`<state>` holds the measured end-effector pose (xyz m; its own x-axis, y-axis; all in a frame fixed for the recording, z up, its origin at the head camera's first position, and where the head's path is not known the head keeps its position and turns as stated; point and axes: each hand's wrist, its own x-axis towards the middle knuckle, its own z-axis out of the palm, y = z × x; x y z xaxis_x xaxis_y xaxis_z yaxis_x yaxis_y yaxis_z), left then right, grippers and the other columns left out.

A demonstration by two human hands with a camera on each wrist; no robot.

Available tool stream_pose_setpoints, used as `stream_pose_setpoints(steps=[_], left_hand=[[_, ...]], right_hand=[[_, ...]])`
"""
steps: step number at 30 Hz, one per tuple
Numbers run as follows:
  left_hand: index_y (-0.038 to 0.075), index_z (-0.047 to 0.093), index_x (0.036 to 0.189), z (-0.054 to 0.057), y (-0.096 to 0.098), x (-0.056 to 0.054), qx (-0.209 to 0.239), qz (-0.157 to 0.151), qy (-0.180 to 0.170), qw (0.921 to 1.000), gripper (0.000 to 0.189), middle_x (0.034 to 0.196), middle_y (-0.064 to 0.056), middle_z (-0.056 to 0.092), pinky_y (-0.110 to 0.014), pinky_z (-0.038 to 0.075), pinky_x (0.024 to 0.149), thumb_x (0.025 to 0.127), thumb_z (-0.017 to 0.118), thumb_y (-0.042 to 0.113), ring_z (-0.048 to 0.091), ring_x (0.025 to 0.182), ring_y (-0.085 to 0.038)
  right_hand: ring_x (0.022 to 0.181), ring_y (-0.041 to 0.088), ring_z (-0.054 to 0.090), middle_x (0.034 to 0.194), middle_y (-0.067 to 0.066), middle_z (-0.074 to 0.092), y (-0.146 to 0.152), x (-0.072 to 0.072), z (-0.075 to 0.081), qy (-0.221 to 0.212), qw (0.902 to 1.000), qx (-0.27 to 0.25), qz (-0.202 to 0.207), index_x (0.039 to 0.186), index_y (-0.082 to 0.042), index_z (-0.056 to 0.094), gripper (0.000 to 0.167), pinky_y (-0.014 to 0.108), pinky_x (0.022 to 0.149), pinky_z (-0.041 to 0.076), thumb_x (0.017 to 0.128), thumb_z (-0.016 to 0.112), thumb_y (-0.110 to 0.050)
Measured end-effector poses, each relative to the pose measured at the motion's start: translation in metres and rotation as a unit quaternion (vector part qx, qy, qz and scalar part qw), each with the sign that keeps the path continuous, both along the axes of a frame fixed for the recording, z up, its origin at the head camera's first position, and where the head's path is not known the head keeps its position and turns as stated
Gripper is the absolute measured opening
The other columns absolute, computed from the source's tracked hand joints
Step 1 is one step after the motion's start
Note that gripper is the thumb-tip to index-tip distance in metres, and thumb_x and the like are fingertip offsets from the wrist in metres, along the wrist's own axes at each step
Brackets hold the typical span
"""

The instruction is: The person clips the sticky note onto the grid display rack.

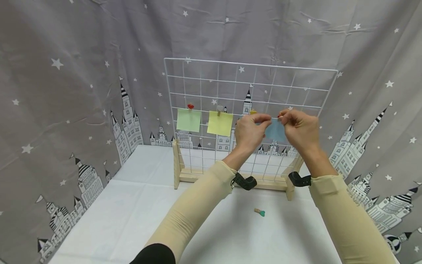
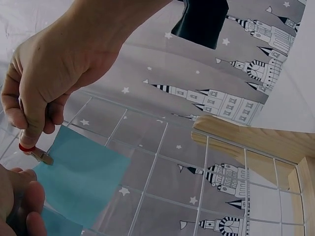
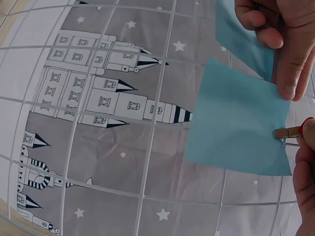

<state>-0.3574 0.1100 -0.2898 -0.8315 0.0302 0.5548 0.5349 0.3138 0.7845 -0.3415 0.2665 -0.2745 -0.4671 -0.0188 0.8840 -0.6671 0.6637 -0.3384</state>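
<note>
My right hand point(image 1: 301, 130) pinches a small wooden clothespin point(image 3: 287, 132) with a red top. The clothespin's tip sits over the edge of a blue sticky note point(image 3: 241, 120) at the wire grid point(image 1: 280, 87). Thumb and finger of my left hand point(image 1: 250, 130) pinch the same note near its top corner. Behind the left hand, a second blue note point(image 3: 241, 34) shows in part, with a yellow clip top point(image 1: 253, 112) above it. Farther left on the grid hang a yellow note point(image 1: 219, 124) under a pale clip and a green note point(image 1: 189, 121) under a red heart clip.
The grid stands in a wooden base point(image 1: 267, 183) on a white-covered table point(image 1: 132, 205). In front of the base lies a clothespin with a green heart point(image 1: 260, 212). A grey curtain point(image 1: 99, 44) with castles and stars hangs behind.
</note>
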Motion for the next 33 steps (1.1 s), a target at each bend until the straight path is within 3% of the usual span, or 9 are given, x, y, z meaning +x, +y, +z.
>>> stream_pose_setpoints(steps=[6,14,17,22,24,29,33], left_hand=[[0.019,0.082,0.106,-0.0022,0.0001,0.0012,0.016,-0.003,0.0,0.9999,0.015,0.107,0.004,0.08,-0.021,0.051,0.047,0.094,0.077,0.025,0.065,0.052,-0.001],[0.019,0.082,0.103,-0.0036,-0.0006,0.0027,0.031,0.0,0.007,0.9995,0.012,0.105,0.002,0.081,-0.021,0.047,0.043,0.093,0.078,0.022,0.065,0.05,-0.002],[0.018,0.083,0.102,-0.0049,-0.0009,0.0025,0.038,-0.001,0.01,0.9992,0.011,0.104,0.001,0.081,-0.022,0.046,0.043,0.093,0.078,0.021,0.065,0.05,-0.002],[0.017,0.082,0.102,-0.0069,-0.0006,0.0014,0.039,0.001,0.015,0.9991,0.011,0.105,0.0,0.081,-0.022,0.047,0.043,0.093,0.078,0.02,0.064,0.05,-0.002],[0.017,0.082,0.102,-0.0072,-0.0003,0.0012,0.035,0.004,0.019,0.9992,0.011,0.105,0.0,0.081,-0.021,0.047,0.043,0.093,0.078,0.021,0.064,0.05,-0.001],[0.017,0.082,0.103,-0.007,0.0007,0.0015,0.034,0.003,0.023,0.9992,0.011,0.106,-0.001,0.081,-0.021,0.046,0.042,0.094,0.077,0.021,0.064,0.05,0.0],[0.017,0.082,0.104,-0.0076,0.0016,0.0021,0.035,0.001,0.027,0.999,0.012,0.106,-0.001,0.081,-0.02,0.043,0.041,0.094,0.077,0.021,0.062,0.049,0.001]], right_hand=[[0.085,0.038,0.077,0.086,0.023,0.077,-0.0001,0.0005,-0.0021,0.024,0.9995,0.02,-0.006,0.067,0.007,0.067,0.022,0.001,0.072,0.047,0.086,0.06,0.018],[0.084,0.043,0.076,0.09,0.025,0.077,-0.0004,-0.0001,-0.0034,0.047,0.9987,0.016,0.008,0.068,0.007,0.067,0.023,0.0,0.067,0.044,0.082,0.056,0.021],[0.083,0.036,0.076,0.091,0.023,0.078,0.0003,-0.0011,-0.0041,0.053,0.9985,0.009,0.011,0.068,0.007,0.067,0.024,0.002,0.064,0.042,0.081,0.054,0.022],[0.08,0.003,0.07,0.093,0.02,0.079,0.0018,-0.0007,-0.0053,0.056,0.9983,0.002,0.013,0.069,0.006,0.069,0.024,0.004,0.061,0.042,0.082,0.055,0.022],[0.078,0.003,0.069,0.092,0.019,0.079,0.0016,-0.0001,-0.0052,0.06,0.9981,0.0,0.012,0.07,0.006,0.07,0.025,0.004,0.062,0.042,0.082,0.055,0.022],[0.069,0.023,0.068,0.09,0.017,0.079,0.0,0.0013,-0.0036,0.068,0.9977,-0.006,-0.009,0.078,0.005,0.074,0.021,0.004,0.064,0.041,0.087,0.059,0.017],[0.065,0.005,0.057,0.089,0.015,0.079,-0.001,0.0026,-0.0019,0.056,0.9979,-0.015,-0.029,0.085,0.002,0.076,0.018,0.005,0.063,0.038,0.09,0.062,0.011]])
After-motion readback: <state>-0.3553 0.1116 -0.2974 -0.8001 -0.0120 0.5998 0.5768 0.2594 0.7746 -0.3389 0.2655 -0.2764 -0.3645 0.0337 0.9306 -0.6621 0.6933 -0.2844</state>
